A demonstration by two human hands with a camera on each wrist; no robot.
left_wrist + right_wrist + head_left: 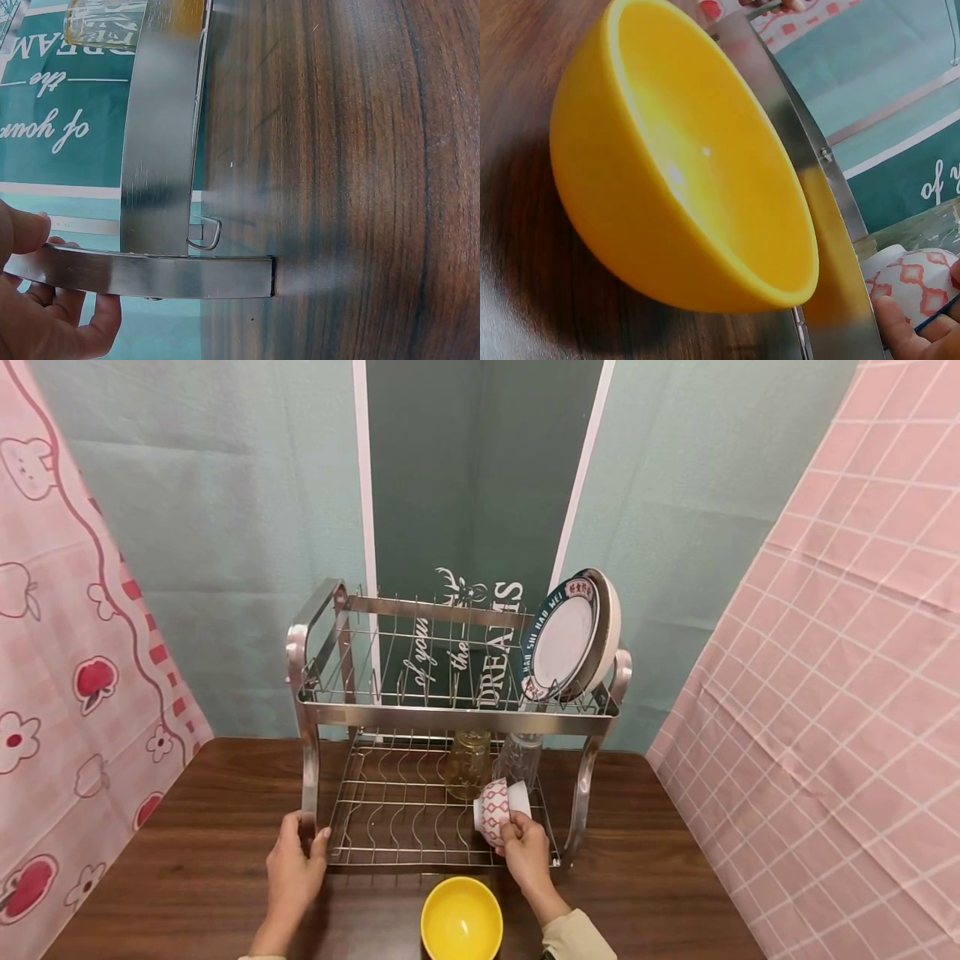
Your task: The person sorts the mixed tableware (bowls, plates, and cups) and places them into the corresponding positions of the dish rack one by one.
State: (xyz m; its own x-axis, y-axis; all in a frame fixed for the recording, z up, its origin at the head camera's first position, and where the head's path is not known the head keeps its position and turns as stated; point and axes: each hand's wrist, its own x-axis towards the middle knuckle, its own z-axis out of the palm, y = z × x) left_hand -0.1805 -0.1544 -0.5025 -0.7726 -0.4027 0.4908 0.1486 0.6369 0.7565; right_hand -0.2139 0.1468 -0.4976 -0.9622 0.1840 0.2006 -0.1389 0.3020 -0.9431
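Observation:
My left hand grips the left front leg of a two-tier metal dish rack. In the left wrist view, thumb and fingers wrap that flat metal leg. My right hand holds a small white bowl with a red diamond pattern, tilted on its side at the right of the lower tier. A white rounded piece shows just beside it; whether it is a second bowl I cannot tell. On the table in front of the rack sits a yellow bowl, large in the right wrist view.
Plates and a pale bowl stand on edge at the upper tier's right. Behind the patterned bowl, an amber glass and a clear glass stand on the lower tier. Curtains surround the wooden table.

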